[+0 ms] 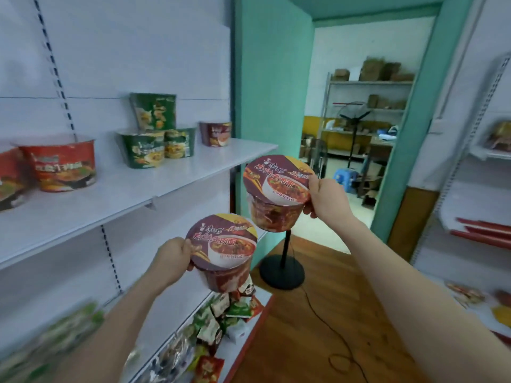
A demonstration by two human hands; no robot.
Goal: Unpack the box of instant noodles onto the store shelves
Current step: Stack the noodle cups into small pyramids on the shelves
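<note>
So, a lower round maroon paper noodle bowl [221,244] is gripped by the left hand [172,258], an upper matching bowl [276,183] is gripped by the right hand [327,201], both beside the white metal shelf [207,164].

A teal wall [272,78] rises at twelve o'clock. At one o'clock a teal-framed doorway [409,134] opens onto a bright back room holding a metal rack [370,82] of cardboard boxes, a standing fan [354,115] and a blue stool [343,178]. A wooden floor [304,335] spreads at five o'clock, and a black round stand base [282,270] sits on it.
</note>
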